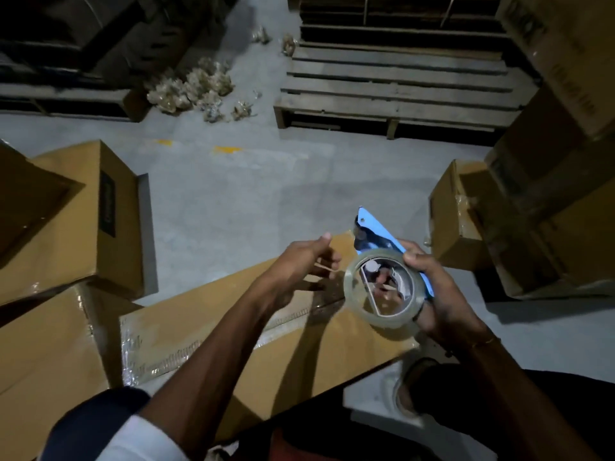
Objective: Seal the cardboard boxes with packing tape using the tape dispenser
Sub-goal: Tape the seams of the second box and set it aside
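My right hand (436,287) grips a blue tape dispenser (376,234) that carries a roll of clear packing tape (382,291), held up above the floor. My left hand (299,267) hovers just left of the roll, fingers loosely curled, and seems to pinch a thin strip of tape drawn from the roll. Below both hands lies a long flat cardboard box (233,327), with clear tape along its seam and near end.
More cardboard boxes stand at the left (73,214) and in a stack at the right (532,227). A wooden pallet (399,81) lies ahead, with crumpled plastic scraps (196,88) on the grey floor. My shoe (412,384) shows beside the long box.
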`<action>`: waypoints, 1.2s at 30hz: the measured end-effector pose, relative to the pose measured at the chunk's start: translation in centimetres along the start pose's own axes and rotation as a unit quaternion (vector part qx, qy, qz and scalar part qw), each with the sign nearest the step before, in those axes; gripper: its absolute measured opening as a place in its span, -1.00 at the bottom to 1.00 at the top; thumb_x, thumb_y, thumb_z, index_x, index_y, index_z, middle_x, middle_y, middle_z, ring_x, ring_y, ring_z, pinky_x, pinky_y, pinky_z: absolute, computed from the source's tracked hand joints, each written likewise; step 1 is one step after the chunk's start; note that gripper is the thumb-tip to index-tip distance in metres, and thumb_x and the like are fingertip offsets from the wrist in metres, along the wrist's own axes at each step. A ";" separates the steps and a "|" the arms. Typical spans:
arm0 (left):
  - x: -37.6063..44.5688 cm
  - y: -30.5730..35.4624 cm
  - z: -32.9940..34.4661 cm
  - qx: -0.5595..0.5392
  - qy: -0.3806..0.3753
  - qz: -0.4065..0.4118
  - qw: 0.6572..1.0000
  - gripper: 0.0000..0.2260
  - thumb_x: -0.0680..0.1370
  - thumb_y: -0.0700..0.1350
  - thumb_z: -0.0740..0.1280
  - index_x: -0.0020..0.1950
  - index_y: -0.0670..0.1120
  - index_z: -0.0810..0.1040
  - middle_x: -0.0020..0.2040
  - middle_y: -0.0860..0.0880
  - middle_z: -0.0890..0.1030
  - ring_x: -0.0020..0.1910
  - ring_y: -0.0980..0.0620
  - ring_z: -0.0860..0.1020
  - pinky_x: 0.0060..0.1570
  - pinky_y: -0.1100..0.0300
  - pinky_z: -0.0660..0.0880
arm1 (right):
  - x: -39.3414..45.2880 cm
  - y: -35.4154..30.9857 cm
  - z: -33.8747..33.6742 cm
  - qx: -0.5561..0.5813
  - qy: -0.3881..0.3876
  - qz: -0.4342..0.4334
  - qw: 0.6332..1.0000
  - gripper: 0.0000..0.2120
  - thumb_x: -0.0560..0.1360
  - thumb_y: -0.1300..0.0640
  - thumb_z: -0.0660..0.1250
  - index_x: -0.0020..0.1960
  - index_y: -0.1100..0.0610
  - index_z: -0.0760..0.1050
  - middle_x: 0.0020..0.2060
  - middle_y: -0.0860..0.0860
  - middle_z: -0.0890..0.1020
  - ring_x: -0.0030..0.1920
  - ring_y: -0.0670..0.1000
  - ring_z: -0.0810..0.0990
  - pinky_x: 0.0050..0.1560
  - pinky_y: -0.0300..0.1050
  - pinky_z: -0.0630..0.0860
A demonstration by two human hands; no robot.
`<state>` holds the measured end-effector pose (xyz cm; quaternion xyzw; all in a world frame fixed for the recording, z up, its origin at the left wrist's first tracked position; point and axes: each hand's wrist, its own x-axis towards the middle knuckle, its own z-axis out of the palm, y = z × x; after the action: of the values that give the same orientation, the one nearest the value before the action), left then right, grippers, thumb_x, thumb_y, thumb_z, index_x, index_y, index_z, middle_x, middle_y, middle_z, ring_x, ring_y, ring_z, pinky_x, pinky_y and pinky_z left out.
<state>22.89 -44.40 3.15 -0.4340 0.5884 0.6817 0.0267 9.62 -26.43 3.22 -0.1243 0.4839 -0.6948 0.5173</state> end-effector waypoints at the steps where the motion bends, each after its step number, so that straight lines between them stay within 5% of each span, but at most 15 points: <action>1: -1.2 1.0 0.8 -0.046 -0.006 0.003 0.999 -0.58 0.65 0.20 0.20 0.01 -0.12 0.64 -0.11 -0.06 0.65 -0.17 -0.02 0.59 -0.10 0.08 0.53 | -0.6 -0.4 0.3 -0.038 -0.007 -0.010 0.999 -0.68 0.50 0.07 0.25 0.21 0.04 0.60 0.09 0.20 0.62 0.08 0.17 0.53 0.18 0.10 0.46; 4: -4.6 2.9 2.0 -0.115 -0.013 0.033 0.993 -0.63 0.67 0.14 0.21 0.09 -0.12 0.65 -0.15 -0.03 0.63 -0.16 -0.02 0.56 -0.11 0.06 0.54 | -3.0 -1.7 1.3 -0.170 -0.021 -0.048 0.984 -0.69 0.52 0.10 0.35 0.26 0.00 0.59 0.09 0.23 0.63 0.03 0.11 0.62 0.15 0.00 0.54; 7: -7.4 3.3 2.8 -0.114 -0.024 0.069 0.991 -0.65 0.67 0.04 0.23 0.15 -0.20 0.66 -0.20 -0.03 0.59 -0.13 -0.03 0.54 -0.03 0.02 0.57 | -5.6 -2.8 2.0 -0.287 -0.032 -0.080 0.954 -0.62 0.49 0.12 0.42 0.30 -0.05 0.56 0.22 -0.09 0.61 0.22 -0.04 0.59 0.23 -0.07 0.52; 13: -11.1 3.0 4.1 -0.088 -0.050 0.071 0.992 -0.56 0.71 0.10 0.12 0.15 -0.16 0.67 -0.05 -0.04 0.65 -0.07 -0.03 0.54 0.03 0.00 0.58 | -10.1 -2.9 1.7 -0.331 -0.019 -0.124 0.935 -0.64 0.52 0.26 0.40 0.27 0.00 0.57 0.21 -0.23 0.60 0.26 -0.21 0.53 0.12 -0.43 0.42; 20: -12.0 2.3 8.6 -0.018 0.082 0.086 0.993 -0.47 0.68 0.20 0.07 0.06 -0.15 0.68 -0.06 -0.05 0.70 -0.18 0.03 0.62 -0.03 0.07 0.58 | -12.4 -1.4 -0.2 -0.321 0.009 -0.140 0.937 -0.64 0.49 0.15 0.45 0.26 -0.08 0.58 0.25 -0.25 0.58 0.30 -0.21 0.50 0.29 -0.19 0.41; 25: -11.9 1.0 11.3 0.026 0.168 0.118 0.978 -0.37 0.64 0.33 -0.02 0.02 -0.11 0.66 -0.09 -0.09 0.71 -0.13 -0.06 0.67 0.06 -0.10 0.59 | -13.4 -0.6 -1.4 -0.336 0.019 -0.127 0.933 -0.61 0.48 0.12 0.48 0.25 -0.18 0.57 0.23 -0.29 0.57 0.18 -0.13 0.59 0.15 -0.14 0.52; 28: -11.8 0.7 11.2 -0.054 0.090 0.074 0.992 -0.43 0.61 0.38 -0.09 0.15 0.08 0.56 0.11 0.05 0.66 0.03 -0.01 0.67 0.21 -0.12 0.54 | -14.1 -0.7 -2.7 -0.344 0.043 -0.124 0.930 -0.58 0.39 -0.05 0.48 0.24 -0.22 0.56 0.19 -0.30 0.57 0.11 -0.09 0.60 0.11 -0.07 0.56; 30: -11.9 0.5 10.8 -0.109 0.028 0.059 0.992 -0.37 0.60 0.39 -0.07 0.23 0.03 0.60 0.19 0.01 0.66 0.12 -0.04 0.64 0.22 -0.09 0.53 | -14.5 -0.6 -3.3 -0.343 0.052 -0.125 0.929 -0.54 0.33 -0.13 0.46 0.23 -0.23 0.56 0.17 -0.31 0.57 0.12 -0.10 0.60 0.12 -0.06 0.57; 36: -12.7 0.2 11.0 -0.083 -0.035 0.075 0.993 -0.38 0.60 0.37 -0.03 0.31 0.03 0.61 0.22 0.01 0.67 0.24 -0.04 0.60 0.34 -0.10 0.45 | -15.4 0.0 -3.7 -0.334 0.056 -0.124 0.933 -0.59 0.37 -0.08 0.45 0.22 -0.22 0.56 0.21 -0.28 0.57 0.21 -0.19 0.55 0.20 -0.16 0.52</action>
<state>24.53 -29.36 10.43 -0.3648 0.5595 0.7432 -0.0400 13.74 -11.48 6.42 -0.3098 0.6969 -0.5573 0.3282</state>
